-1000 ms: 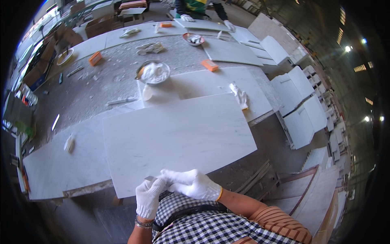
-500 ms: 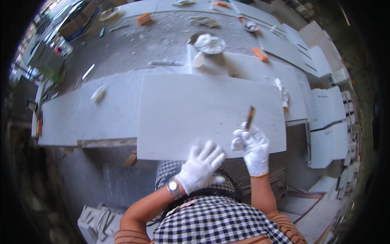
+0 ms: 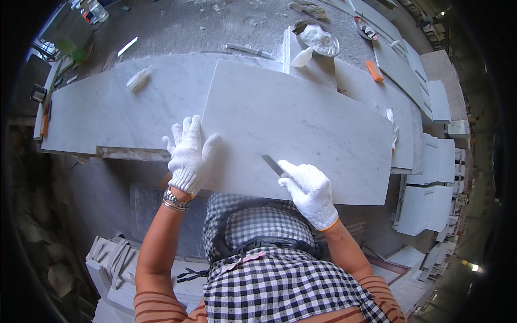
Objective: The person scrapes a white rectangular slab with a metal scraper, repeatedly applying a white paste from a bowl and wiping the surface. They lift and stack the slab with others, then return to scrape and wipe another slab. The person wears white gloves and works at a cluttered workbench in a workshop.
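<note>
In front of me lies a large pale slab (image 3: 301,126), white-grey with faint veins, resting over a longer veined slab (image 3: 107,118) on the bench. My left hand (image 3: 188,153), in a white knit glove, is spread out at the slab's left edge, with the thumb over its surface. A thin flat metal blade (image 3: 272,165), like a scraper blade, sticks out of my right hand (image 3: 309,194), also gloved. The fingers of that hand pinch it, and its tip points to the upper left, over the slab's near part. The blade's other end is hidden in the glove.
Beyond the slab stand a bowl of white paste (image 3: 319,39) and a white plastic bottle (image 3: 302,57). An orange box-like piece (image 3: 374,71) lies to the right. A crumpled white item (image 3: 139,79) rests on the left slab. Stacked pale panels (image 3: 431,161) stand at far right.
My left hand has moved from the slab's near edge to its left edge. My right hand has turned the blade from pointing away to pointing left, lower over the slab. The view has shifted.
</note>
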`<state>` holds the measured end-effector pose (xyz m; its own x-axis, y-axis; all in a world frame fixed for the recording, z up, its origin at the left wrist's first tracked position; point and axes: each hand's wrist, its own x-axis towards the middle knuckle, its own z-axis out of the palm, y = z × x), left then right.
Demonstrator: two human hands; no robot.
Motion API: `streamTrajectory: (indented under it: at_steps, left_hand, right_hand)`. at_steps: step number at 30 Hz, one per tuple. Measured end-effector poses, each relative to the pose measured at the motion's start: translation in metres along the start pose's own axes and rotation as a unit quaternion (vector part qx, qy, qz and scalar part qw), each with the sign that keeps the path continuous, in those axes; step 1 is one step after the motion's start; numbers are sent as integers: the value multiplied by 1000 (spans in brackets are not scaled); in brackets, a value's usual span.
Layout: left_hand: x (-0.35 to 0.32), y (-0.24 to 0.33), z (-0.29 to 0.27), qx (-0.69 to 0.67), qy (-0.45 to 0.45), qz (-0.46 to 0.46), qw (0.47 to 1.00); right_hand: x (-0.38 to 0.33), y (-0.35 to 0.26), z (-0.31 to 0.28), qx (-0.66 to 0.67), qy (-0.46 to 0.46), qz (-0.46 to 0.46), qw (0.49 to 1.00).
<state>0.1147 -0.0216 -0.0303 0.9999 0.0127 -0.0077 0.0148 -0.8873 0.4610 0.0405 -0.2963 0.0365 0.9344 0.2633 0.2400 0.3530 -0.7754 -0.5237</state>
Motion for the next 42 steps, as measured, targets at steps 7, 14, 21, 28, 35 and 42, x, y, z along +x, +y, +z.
streamTrajectory:
  at_steps: [7, 14, 21, 28, 35, 42]
  left_hand:
    - [1, -6, 1, -82, -21, -2, 996]
    - [0, -5, 1, -92, -42, -36, 994]
    - [3, -6, 1, -116, -53, -33, 991]
    - [2, -4, -1, -133, -90, -77, 984]
    - [3, -5, 0, -202, -96, -86, 971]
    - [2, -3, -2, -229, -107, -105, 962]
  right_hand:
    - [14, 6, -3, -104, -109, -57, 987]
    - [22, 9, 0, -82, -162, -57, 982]
    - [24, 9, -5, -101, -165, -60, 979]
    - [27, 8, -4, -93, -175, -63, 978]
    - [28, 2, 3, -64, -170, -54, 982]
    - [29, 2, -2, -77, -185, -62, 978]
